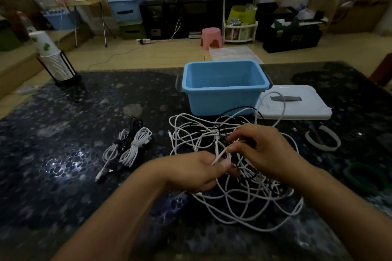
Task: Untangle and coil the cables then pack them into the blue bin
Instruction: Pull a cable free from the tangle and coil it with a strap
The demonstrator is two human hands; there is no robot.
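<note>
A loose tangle of white and black cables (237,201) lies on the dark speckled table in front of me. My left hand (195,171) pinches a white cable strand at the middle of the tangle. My right hand (265,146) is above the tangle, its fingertips pinching the same white strand a little higher. The blue bin (224,99) stands behind the tangle with nothing visible inside. Left of the tangle lie tied bundles of white cable (135,146) and black cable (133,127).
The bin's white lid (297,108) lies flat to the right of the bin. White strap loops (322,137) and a dark green ring (364,176) sit at the right. A rack of paper cups (57,61) stands at the table's far left corner.
</note>
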